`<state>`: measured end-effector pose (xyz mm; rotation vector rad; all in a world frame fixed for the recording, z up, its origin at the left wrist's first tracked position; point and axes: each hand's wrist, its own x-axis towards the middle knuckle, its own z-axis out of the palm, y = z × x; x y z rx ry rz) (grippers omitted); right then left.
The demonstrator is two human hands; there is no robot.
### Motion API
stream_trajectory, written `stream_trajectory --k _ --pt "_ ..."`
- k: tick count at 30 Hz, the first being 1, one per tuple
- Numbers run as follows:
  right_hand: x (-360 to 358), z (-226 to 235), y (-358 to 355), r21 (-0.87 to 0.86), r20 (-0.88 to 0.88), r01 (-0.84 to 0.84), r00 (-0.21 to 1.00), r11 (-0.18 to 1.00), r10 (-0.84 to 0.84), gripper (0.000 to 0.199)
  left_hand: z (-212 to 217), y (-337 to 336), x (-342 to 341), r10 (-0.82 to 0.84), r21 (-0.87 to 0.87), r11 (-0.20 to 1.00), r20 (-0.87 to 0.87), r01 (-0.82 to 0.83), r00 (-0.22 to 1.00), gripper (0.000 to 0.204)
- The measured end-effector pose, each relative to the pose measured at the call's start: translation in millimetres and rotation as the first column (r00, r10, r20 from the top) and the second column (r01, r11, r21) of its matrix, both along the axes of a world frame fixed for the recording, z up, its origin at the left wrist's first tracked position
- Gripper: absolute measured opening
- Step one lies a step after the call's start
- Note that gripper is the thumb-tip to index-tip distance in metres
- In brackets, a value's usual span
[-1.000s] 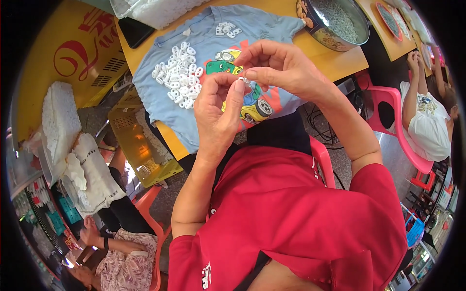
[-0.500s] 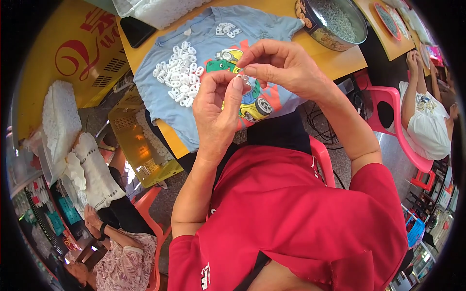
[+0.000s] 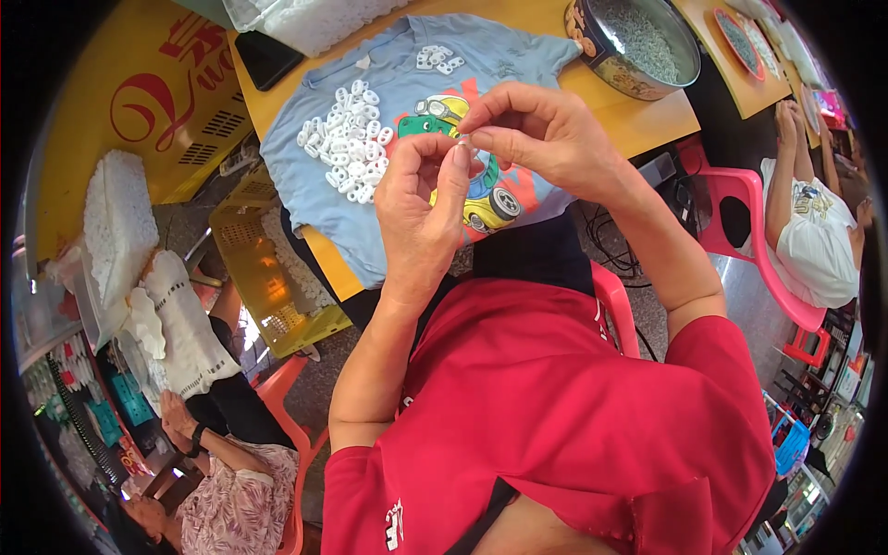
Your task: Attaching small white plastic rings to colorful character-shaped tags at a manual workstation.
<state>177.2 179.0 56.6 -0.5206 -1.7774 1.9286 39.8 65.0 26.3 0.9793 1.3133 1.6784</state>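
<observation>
Over a light blue printed T-shirt [image 3: 310,190] spread on the table, my two hands meet at the fingertips. My left hand [image 3: 416,203] pinches a small white plastic piece [image 3: 465,143] between thumb and forefinger. The thumb and forefinger of my right hand [image 3: 550,139] are closed right against that piece; whatever they grip is too small to make out. Left of my hands lies a heap of white oval plastic pieces with holes [image 3: 347,139]. A smaller group of white pieces [image 3: 438,59] sits farther back on the shirt.
A round tin [image 3: 606,69] of small metal parts [image 3: 643,42] stands at the back right of the yellow table [image 3: 652,125]. A black phone [image 3: 265,60] and a tub of white pieces [image 3: 310,20] are at the back left. Yellow crates [image 3: 250,245] and seated people flank me.
The view has shifted slightly. Both hands stay together at nearly the same place, with the fingertips closed around the small white piece.
</observation>
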Motion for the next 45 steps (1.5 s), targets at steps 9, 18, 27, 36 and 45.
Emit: stream_trajectory --k 9,18,27,36,45 --pt "-4.9 -0.8 -7.8 0.409 0.016 0.096 0.994 0.907 -0.112 0.013 -4.2 1.4 4.1 0.048 0.017 0.999 0.017 -0.049 0.999 0.011" --pt "-18.3 -9.4 -12.0 -0.019 -0.033 0.119 0.992 0.993 -0.119 0.016 -3.0 -1.0 -6.3 0.026 -0.011 1.000 0.198 -0.024 0.980 0.014" --pt "-21.0 -2.2 -12.3 -0.134 -0.002 0.108 0.994 0.985 -0.109 0.022 -0.1 -2.4 -8.6 0.000 0.063 0.998 0.309 -0.020 0.951 0.014" --pt "-20.7 1.1 -12.4 -0.009 0.044 0.161 0.986 0.987 -0.161 0.022 2.7 -5.7 -8.6 0.019 0.069 0.997 0.275 -0.040 0.961 0.013" --pt "-15.6 -3.2 -6.6 0.169 0.075 0.083 0.993 0.982 -0.096 0.018 6.8 -7.0 -8.6 0.045 0.037 0.998 0.215 -0.054 0.976 0.012"
